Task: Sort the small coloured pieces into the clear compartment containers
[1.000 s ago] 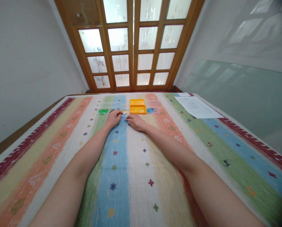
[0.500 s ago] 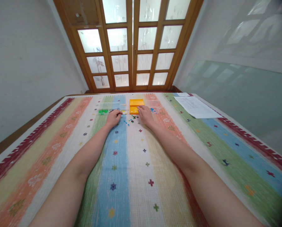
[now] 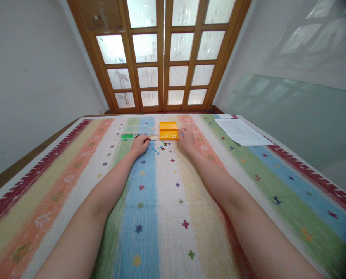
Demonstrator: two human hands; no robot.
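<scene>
An orange box stands with its lid raised, and small pale pieces lie in its near half. My right hand is at the box's right edge, fingers curled together; what they hold, if anything, is too small to make out. It covers most of a clear case there with bluish bits. To the left, my left hand rests closed at the front of a clear open case, its fingertips hiding whatever they pinch. Green pieces fill that case's left compartment. Loose coloured pieces lie between my hands.
A striped, patterned cloth covers the table. Printed sheets of paper lie at the far right. Beyond the table's far edge stand wooden doors with glass panes, and a glass sheet is by the right wall.
My right hand has moved right, from over the orange box to its right edge, uncovering the pale pieces and covering the blue ones. My left hand has stayed in place.
</scene>
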